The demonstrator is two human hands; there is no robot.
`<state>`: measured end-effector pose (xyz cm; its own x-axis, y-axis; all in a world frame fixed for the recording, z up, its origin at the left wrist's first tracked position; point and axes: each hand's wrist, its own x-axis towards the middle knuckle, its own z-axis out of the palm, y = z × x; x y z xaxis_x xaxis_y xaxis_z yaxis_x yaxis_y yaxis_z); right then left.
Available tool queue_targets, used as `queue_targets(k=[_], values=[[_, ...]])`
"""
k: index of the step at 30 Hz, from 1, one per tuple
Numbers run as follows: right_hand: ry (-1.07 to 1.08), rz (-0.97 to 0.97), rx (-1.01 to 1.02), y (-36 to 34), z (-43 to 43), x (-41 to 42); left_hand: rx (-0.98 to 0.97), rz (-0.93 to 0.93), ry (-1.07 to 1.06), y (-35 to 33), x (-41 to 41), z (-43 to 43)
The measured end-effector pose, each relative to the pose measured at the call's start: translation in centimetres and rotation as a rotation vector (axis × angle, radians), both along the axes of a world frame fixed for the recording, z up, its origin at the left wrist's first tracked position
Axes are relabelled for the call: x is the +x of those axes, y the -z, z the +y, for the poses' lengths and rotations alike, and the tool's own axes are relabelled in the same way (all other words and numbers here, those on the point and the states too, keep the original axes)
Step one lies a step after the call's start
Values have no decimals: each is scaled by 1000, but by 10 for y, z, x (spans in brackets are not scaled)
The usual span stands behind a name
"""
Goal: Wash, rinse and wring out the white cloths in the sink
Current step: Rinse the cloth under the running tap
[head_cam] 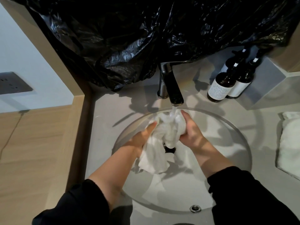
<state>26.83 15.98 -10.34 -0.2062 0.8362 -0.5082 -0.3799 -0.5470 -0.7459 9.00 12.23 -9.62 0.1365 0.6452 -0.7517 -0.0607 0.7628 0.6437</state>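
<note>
A wet white cloth is bunched between both hands over the round sink. My left hand grips its left side, and my right hand squeezes its right side. Water runs from the dark faucet onto the top of the cloth. The cloth's lower part hangs down toward the basin and partly covers the dark drain. A second white cloth lies folded on the counter at the right edge.
Two brown bottles with white labels stand on the counter right of the faucet. Black plastic sheeting hangs over the wall behind the sink. A wooden panel and a wall socket are to the left. An overflow hole sits at the basin's near side.
</note>
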Motion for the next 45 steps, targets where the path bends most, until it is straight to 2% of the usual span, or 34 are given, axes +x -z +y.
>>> queue_targets(k=[2, 5, 6, 7, 9, 10, 12, 14, 16, 17, 21, 23, 24, 26, 28, 30, 33, 37, 39, 40, 42, 44, 45], values=[[25, -77, 12, -1, 4, -15, 71, 130, 48, -2, 9, -2], [-53, -589, 45, -5, 17, -18, 154, 165, 115, 1, 14, -8], [-154, -895, 165, 5, 20, -12, 201, 146, 92, 4, 13, -9], [-156, -918, 128, 11, 26, -13, 234, 133, 75, 8, 11, -10], [-161, -507, -180, 7, 33, -20, 259, 140, 134, 12, 8, -11], [-235, -401, -153, 6, 31, -18, 286, 165, 192, 13, 8, -11], [-218, -189, -146, 5, 24, -6, 279, 215, 256, 17, 5, -10], [-241, -77, -82, 7, 15, 5, 193, 265, 172, 20, 2, -9], [-181, -81, 3, 15, 10, 10, 128, 204, 48, 23, 1, -6], [-150, -153, 61, 24, 6, 10, 135, 165, 36, 21, 2, -6], [-159, -782, 395, 26, -7, -14, 225, -18, 45, 16, 15, -10], [-111, -902, 331, 22, 1, -16, 207, 0, -16, 16, 15, -11], [-73, -851, 199, 20, 7, -13, 194, 44, -40, 18, 14, -10], [-45, -534, -144, 18, 17, -11, 248, 127, -13, 22, 9, -7], [-83, -326, -287, 11, 20, -17, 329, 144, 118, 18, 8, -7], [-186, -315, -240, -3, 24, -26, 368, 127, 206, 17, 12, -8], [-280, -368, -144, -19, 27, -27, 409, 146, 58, 19, 17, -11], [-281, -172, -209, -7, 25, 3, 331, 95, -69, 22, 18, -11], [-232, -157, -176, 4, 17, 19, 303, 23, -115, 23, 19, -9], [-221, -80, -160, 8, 9, 22, 303, 3, -146, 21, 20, -9], [-214, -10, -39, 12, -10, 16, 312, -56, -226, 18, 24, -7], [-181, -224, 148, 16, -21, 0, 323, -134, -257, 21, 30, -4], [-99, -392, 219, 16, -19, -9, 352, -82, -226, 20, 33, -2]])
